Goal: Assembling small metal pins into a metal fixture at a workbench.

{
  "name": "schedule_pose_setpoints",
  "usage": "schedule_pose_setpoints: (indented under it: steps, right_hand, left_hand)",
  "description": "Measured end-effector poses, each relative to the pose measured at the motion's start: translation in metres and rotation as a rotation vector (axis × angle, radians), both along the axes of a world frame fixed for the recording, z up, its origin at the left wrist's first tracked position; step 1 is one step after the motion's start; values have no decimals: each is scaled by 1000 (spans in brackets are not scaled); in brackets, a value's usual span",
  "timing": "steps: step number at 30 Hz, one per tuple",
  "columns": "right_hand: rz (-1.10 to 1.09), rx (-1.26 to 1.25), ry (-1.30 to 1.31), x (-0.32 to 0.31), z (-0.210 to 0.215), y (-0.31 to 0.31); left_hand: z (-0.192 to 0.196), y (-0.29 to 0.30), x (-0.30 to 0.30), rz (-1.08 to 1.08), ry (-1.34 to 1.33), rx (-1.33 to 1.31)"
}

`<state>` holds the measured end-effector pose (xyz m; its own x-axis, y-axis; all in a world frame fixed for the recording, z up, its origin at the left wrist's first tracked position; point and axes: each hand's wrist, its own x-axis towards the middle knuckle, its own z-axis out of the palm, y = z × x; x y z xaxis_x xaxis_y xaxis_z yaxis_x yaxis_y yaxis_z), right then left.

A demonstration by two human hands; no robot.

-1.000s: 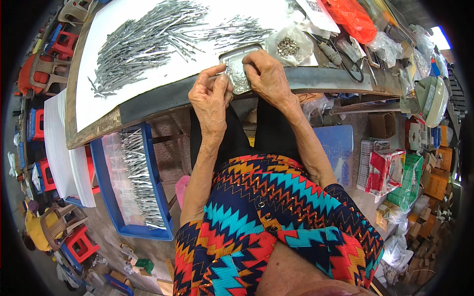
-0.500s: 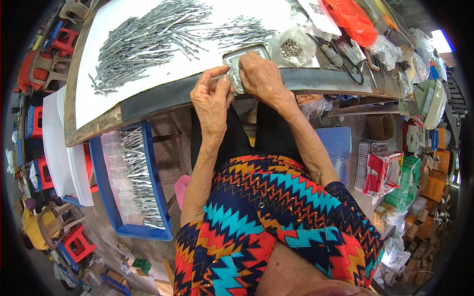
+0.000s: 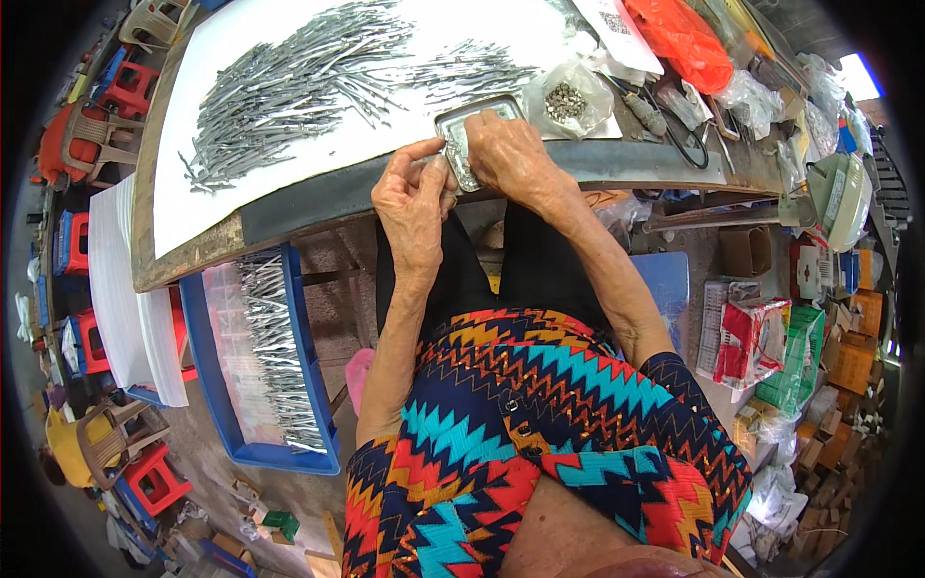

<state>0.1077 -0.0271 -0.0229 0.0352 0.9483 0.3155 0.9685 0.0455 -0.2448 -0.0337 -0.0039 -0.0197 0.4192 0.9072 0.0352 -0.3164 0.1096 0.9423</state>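
I see both hands working right at the near edge of the tabletop (image 3: pixel 193 252), over a small shallow metal tray (image 3: pixel 461 125) that sits on the dark strip along that edge. My right hand (image 3: pixel 511 154) lies across the tray's near end, fingers curled down onto it; its grip looks closed on the tray's rim, though what sits under the fingertips is hidden from me. My left hand (image 3: pixel 412 197) is just beside it, touching the tray's left side, thumb and forefinger pinched together; I cannot tell whether they hold anything, since any piece there is too small to make out.

Beyond the tray a white sheet (image 3: pixel 260 39) covers most of the tabletop, and a big loose heap of thin grey metal pins (image 3: pixel 289 87) spreads across it, with a smaller scatter near the tray's far end. Bare paper lies between the heap and the dark edge strip. Just right of the tray stands a clear plastic bag (image 3: pixel 568 96) with small dark metal bits inside. Further right the tabletop is crowded: an orange bag (image 3: pixel 679 39), black-handled tools (image 3: pixel 674 135) and more plastic wraps.

Below the tabletop's left end, a blue crate (image 3: pixel 222 385) on the floor holds a long row of the same grey pins along its right side. A stack of white sheets (image 3: pixel 120 289) lies beside it.
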Motion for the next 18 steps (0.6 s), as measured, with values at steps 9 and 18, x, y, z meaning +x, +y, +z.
schedule_pose_setpoints:
  steps: [9,18]
  right_hand:
    - [12,54,232,12,0,1]
    - [-47,-70,1235,13,22,-22]
  left_hand:
    - [8,1,4,-26,-11,-24]
    - [9,7,25,-112,-119,-52]
